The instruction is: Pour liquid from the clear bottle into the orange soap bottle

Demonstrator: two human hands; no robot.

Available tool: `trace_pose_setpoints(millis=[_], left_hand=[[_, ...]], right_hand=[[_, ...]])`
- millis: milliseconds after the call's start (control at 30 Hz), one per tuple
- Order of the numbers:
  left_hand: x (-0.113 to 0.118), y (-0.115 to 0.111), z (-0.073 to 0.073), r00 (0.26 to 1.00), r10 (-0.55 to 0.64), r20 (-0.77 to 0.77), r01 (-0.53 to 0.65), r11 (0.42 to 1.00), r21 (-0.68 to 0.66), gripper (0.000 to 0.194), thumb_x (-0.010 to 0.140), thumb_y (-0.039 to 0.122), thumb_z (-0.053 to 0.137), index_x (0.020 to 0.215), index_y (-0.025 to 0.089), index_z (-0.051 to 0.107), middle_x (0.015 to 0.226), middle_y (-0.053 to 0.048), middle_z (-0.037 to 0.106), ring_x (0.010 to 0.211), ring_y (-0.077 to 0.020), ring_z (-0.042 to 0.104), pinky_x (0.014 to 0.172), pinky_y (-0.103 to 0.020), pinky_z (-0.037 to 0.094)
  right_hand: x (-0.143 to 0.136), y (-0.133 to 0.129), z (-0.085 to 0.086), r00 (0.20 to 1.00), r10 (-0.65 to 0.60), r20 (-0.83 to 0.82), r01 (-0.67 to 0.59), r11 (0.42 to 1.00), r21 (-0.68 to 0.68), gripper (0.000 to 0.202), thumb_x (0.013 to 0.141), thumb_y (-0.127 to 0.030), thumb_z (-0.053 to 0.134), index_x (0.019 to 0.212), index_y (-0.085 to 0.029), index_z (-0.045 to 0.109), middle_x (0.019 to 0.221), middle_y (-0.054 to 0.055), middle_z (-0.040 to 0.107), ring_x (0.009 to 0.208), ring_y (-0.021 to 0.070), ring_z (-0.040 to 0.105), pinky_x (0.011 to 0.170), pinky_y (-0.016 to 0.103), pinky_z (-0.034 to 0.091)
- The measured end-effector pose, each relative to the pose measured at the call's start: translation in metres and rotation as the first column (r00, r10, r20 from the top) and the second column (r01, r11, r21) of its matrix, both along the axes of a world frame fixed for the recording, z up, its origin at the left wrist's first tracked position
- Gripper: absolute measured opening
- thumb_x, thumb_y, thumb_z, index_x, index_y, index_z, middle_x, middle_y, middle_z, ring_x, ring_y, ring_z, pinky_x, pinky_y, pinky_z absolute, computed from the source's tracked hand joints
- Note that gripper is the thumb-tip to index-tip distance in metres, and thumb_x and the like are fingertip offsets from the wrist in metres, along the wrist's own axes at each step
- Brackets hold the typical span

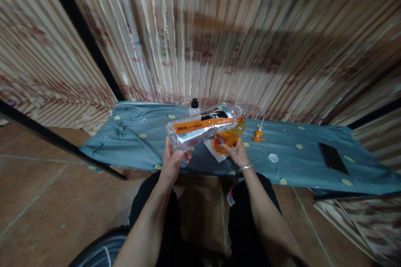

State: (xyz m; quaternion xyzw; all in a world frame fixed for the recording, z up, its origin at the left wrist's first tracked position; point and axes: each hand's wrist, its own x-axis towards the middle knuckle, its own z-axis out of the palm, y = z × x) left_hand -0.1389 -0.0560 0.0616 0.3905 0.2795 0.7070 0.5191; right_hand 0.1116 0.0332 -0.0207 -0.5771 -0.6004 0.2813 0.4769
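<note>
My left hand [173, 158] grips the base end of a large clear plastic bottle [203, 125] with an orange, silver and black label. The bottle is tipped, its neck pointing right and slightly up, level with the neck of a second bottle. That one, a bottle of orange liquid [224, 139], has my right hand [237, 151] wrapped around its side, and its neck is partly covered by the clear bottle. Whether the two necks touch, I cannot tell. Under the orange bottle lies a white paper [216, 153]. An orange pump head [258, 134] rests on the cloth to the right.
A blue-green cloth with yellow prints covers the narrow table [150, 125]. Behind the clear bottle stands a bottle with a black cap [194, 103]. A round white cap [273, 157] and a dark phone [333, 158] lie to the right. Patterned curtains [219, 41] hang behind, beside black metal poles [84, 37].
</note>
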Motion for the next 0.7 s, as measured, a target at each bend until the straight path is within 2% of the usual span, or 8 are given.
trace_pose_setpoints(millis=[233, 700], left_hand=[[-0.0002, 0.0005, -0.0011, 1.000, -0.006, -0.008, 0.006, 1.000, 0.003, 0.050, 0.064, 0.043, 0.075, 0.102, 0.021, 0.050, 0.072, 0.001, 0.062, 0.051, -0.0131, 0.055, 0.039, -0.022, 0.037], [-0.0002, 0.0009, -0.0018, 1.000, -0.004, -0.019, 0.005, 1.000, 0.011, 0.051, 0.065, 0.046, 0.075, 0.102, 0.022, 0.051, 0.074, 0.000, 0.062, 0.051, -0.0132, 0.054, 0.039, -0.022, 0.037]], right_hand=[[-0.0003, -0.0015, 0.0022, 1.000, -0.009, 0.015, 0.009, 1.000, -0.011, 0.069, 0.060, -0.053, 0.078, 0.113, -0.020, 0.049, 0.109, 0.012, 0.069, 0.096, 0.0284, 0.068, 0.087, 0.046, 0.054], [0.0006, -0.0017, 0.0025, 1.000, 0.001, 0.020, -0.001, 1.000, -0.011, 0.074, 0.061, -0.052, 0.078, 0.120, -0.020, 0.047, 0.113, 0.012, 0.068, 0.100, 0.0289, 0.067, 0.089, 0.044, 0.054]])
